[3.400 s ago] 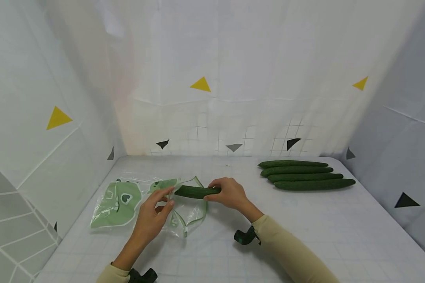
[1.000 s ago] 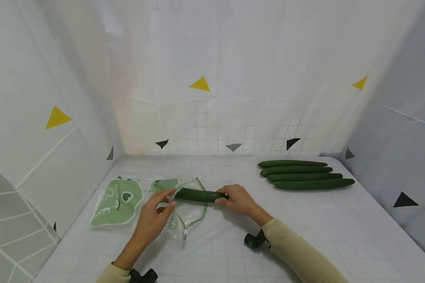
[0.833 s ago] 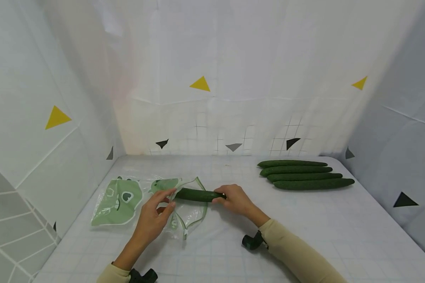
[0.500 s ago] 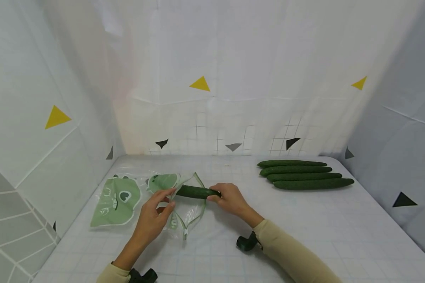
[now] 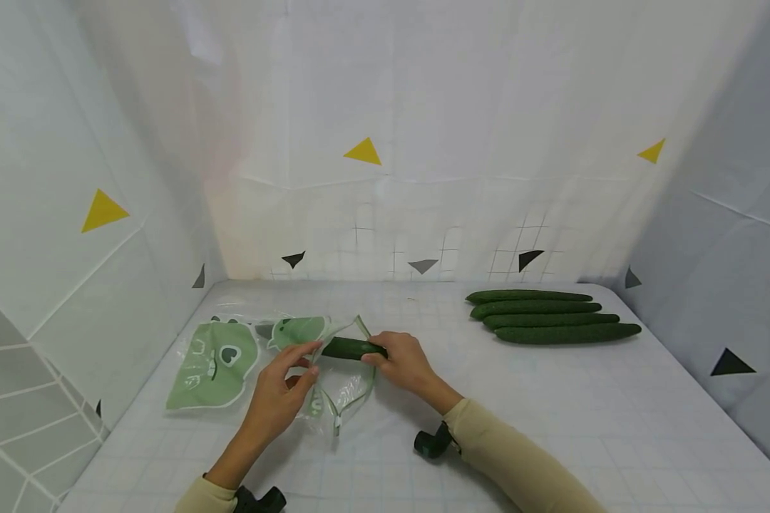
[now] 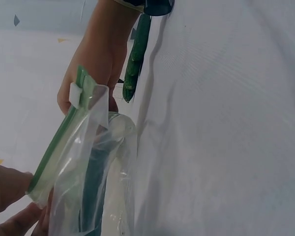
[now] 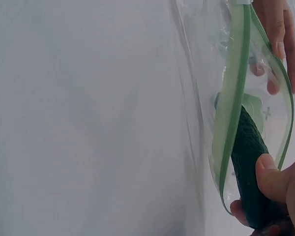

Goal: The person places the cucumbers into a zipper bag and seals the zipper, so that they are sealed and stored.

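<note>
"At the open bag?"

"Pinched and partly hidden by the left hand; partly inside it, gripped by the right hand, a cucumber."

"Around the bag?"

"Left, second bag; well right, four cucumbers."

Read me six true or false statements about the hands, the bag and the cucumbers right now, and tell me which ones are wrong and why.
1. The right hand grips a cucumber. True.
2. The left hand holds the rim of the bag. True.
3. The bag is zipped shut. False: its mouth stands open, with one end of the cucumber inside.
4. Four more cucumbers lie side by side on the table. True.
5. In the head view, those four lie to the left of the bag. False: they lie to its right.
6. Both hands wear gloves. False: they are bare.
</note>
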Demonstrator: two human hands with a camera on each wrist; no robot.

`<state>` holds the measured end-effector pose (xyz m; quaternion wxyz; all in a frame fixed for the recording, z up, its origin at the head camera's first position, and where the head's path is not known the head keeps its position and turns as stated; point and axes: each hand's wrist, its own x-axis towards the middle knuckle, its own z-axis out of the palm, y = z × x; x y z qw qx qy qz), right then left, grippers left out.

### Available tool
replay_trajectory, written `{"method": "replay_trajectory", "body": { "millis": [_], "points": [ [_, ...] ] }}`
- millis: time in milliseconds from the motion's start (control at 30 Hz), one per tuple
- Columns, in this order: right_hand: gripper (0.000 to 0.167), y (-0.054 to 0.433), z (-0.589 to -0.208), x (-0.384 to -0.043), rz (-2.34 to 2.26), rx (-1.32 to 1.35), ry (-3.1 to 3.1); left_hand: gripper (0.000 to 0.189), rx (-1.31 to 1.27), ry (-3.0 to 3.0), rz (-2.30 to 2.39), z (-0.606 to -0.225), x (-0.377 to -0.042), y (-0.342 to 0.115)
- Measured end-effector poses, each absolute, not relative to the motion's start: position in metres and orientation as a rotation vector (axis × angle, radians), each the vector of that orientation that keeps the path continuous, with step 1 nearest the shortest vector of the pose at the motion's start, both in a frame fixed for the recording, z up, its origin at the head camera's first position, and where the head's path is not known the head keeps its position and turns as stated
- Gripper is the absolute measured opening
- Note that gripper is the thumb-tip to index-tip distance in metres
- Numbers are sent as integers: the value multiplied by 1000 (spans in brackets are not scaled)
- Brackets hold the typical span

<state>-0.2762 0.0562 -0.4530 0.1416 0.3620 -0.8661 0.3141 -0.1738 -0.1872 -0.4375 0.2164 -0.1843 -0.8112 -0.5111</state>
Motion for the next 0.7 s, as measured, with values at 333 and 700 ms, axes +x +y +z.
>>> {"method": "replay_trajectory", "body": {
  "millis": [333, 700],
  "points": [
    [22, 39, -453, -275, 923, 1034, -2456, 43, -476, -2279, -1430, -438, -174, -187],
    [19, 27, -455, -276, 923, 1021, -2479, 41, -501, -2299, -1425, -437, -174, -186]
  ]
}}
